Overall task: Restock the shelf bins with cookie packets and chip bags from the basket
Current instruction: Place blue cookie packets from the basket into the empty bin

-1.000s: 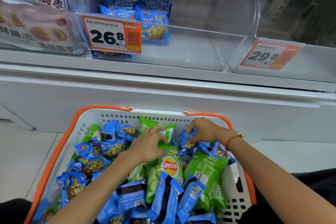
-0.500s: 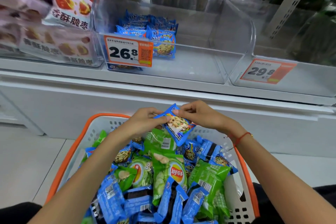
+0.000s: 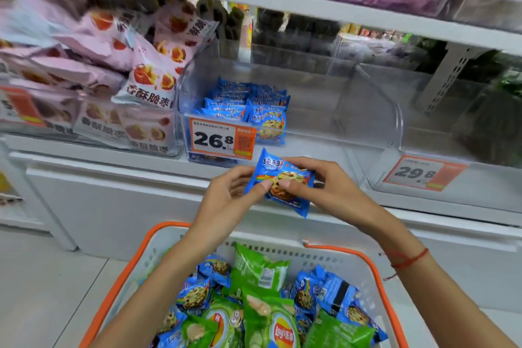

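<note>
The basket (image 3: 128, 268) is cut off by the bottom edge, so its near half goes unseen. Thumbs cover part of the held cookie packet (image 3: 285, 178). Pink snack bags (image 3: 84, 45) at upper left are motion-blurred. Small print on the price tag (image 3: 221, 141) is unreadable.

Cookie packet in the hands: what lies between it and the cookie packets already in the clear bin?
In the head view, the bin's clear front wall with the 26.8 price tag lies between the held cookie packet and the stocked packets.
</note>
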The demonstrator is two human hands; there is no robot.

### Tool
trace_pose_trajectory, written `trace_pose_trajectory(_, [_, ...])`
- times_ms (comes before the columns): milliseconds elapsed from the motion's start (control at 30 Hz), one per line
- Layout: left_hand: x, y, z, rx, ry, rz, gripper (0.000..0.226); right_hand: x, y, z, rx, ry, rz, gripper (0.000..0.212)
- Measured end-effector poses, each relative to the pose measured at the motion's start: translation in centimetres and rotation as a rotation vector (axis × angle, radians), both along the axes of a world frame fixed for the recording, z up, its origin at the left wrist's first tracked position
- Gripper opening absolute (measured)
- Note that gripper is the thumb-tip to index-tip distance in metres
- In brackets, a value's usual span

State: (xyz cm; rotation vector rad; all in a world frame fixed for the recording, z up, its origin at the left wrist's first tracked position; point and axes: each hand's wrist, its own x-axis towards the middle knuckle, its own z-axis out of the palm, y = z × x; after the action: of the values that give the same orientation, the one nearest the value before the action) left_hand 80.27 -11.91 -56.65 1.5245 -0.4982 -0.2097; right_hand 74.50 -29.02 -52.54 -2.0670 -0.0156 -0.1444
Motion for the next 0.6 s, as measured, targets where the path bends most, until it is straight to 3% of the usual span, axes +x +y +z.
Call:
trace_pose_trajectory(100, [1.1, 0.0, 2.2, -0.040, -0.163, 0.064, 0.017, 1.1, 0.0, 2.6, -0.104, -0.093, 0.010, 0.039])
trace_pose_trajectory(267, [4.3, 1.3, 5.2, 0.057, -0.357, 0.160, 0.027, 4.3, 0.5, 6.6, -0.337, -0.290, 0.023, 0.035])
trace_pose_trajectory(400, [6.8, 3.6, 6.5, 0.329, -0.734, 0.555, 0.032, 8.3, -0.6, 9.5, -0.339, -0.379, -0.042, 0.030])
trace_pose_trajectory(467, [8.2, 4.5, 6.5, 0.478, -0.817, 0.675, 0.038, 10.3, -1.5, 10.2, -0.456, -0.317, -0.094, 0.028])
trace_pose_trajectory(600, [9.1, 4.8, 5.9, 0.628, -0.733, 0.617, 0.054, 13.3, -2.8, 8.9, -0.827, 0.022, -0.017, 0.034])
